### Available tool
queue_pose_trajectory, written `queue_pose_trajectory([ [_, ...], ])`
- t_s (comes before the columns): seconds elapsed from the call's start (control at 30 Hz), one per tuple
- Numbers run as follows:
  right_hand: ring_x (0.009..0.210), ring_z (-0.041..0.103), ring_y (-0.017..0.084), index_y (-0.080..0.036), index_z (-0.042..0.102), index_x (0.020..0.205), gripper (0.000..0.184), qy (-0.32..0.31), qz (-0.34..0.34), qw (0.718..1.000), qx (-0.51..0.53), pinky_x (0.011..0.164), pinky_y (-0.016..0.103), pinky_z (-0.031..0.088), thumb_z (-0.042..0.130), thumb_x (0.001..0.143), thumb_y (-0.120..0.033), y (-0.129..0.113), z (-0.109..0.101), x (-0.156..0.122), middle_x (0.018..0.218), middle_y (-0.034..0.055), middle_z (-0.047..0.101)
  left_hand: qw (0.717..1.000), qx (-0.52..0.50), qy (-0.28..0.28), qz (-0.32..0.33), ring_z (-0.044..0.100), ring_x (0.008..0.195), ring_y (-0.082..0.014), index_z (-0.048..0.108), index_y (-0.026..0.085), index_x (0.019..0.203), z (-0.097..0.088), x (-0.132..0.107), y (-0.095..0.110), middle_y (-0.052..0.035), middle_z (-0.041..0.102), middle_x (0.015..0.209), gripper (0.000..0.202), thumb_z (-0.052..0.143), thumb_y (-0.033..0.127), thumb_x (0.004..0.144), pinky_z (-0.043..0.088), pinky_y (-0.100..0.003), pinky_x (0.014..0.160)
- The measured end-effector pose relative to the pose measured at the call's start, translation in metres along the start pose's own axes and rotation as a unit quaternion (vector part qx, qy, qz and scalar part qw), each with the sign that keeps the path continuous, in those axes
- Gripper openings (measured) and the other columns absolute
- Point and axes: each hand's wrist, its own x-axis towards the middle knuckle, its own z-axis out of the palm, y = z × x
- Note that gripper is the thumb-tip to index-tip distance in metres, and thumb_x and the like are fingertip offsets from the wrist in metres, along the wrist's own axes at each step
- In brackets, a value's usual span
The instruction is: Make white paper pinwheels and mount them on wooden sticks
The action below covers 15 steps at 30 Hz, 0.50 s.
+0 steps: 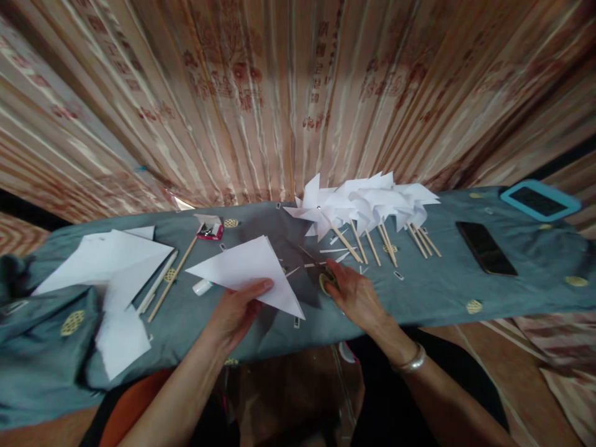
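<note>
My left hand (242, 310) pinches a white sheet of paper (242, 261) folded into a triangle, thumb on top and fingers underneath. To its right, my right hand (356, 292) is closed around the handles of a pair of scissors (325, 279), whose blades point up and left, apart from the paper. Thin paper strips (333, 251) lie scattered just beyond the scissors. Partly behind the folded paper is a small white tube (202, 287). Several white paper pinwheels (326, 208) on wooden sticks (367, 247) rest in a row at the back.
White paper sheets (135, 261) and thin sticks (173, 277) lie at the left, near a small red box (210, 231) of metal bits. A phone (485, 247) and a blue-framed device (540, 200) are at the right of the cloth-covered table (433, 292). A patterned curtain (279, 93) hangs behind.
</note>
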Motion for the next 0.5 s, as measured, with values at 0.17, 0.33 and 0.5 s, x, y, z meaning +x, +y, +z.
queue_pose_trajectory([
  [0.17, 0.083, 0.063, 0.027, -0.013, 0.06, 0.107, 0.021, -0.004, -0.06, 0.994, -0.096, 0.072, 0.04, 0.053, 0.05, 0.09, -0.019, 0.001, 0.001, 0.001, 0.089, 0.0146, 0.069, 1.0, 0.012, -0.022, -0.016, 0.067, 0.064, -0.0156, 0.069, 0.013, 0.075, -0.004, -0.002, -0.001, -0.0036, 0.073, 0.073, 0.026, 0.078, 0.003, 0.053, 0.057, -0.024, 0.063],
  [0.33, 0.091, 0.061, 0.027, -0.018, 0.067, 0.083, 0.016, -0.004, -0.036, 0.998, -0.056, 0.08, 0.041, 0.05, 0.053, 0.087, -0.015, -0.006, -0.012, 0.013, 0.092, 0.0123, 0.069, 1.0, 0.017, -0.017, -0.017, 0.068, 0.07, -0.0182, 0.07, 0.015, 0.084, -0.002, -0.003, -0.003, -0.0046, 0.074, 0.08, 0.035, 0.08, 0.004, 0.052, 0.057, -0.027, 0.067],
  [0.5, 0.097, 0.064, 0.02, -0.023, 0.067, 0.108, 0.024, 0.001, -0.007, 0.952, 0.306, 0.08, 0.033, 0.053, 0.06, 0.085, -0.025, -0.029, -0.02, 0.025, 0.115, 0.0076, 0.066, 0.999, 0.038, -0.023, -0.007, 0.068, 0.07, -0.0191, 0.07, 0.015, 0.086, 0.0, -0.004, -0.008, -0.0038, 0.074, 0.076, 0.041, 0.084, 0.006, 0.048, 0.055, -0.028, 0.069],
])
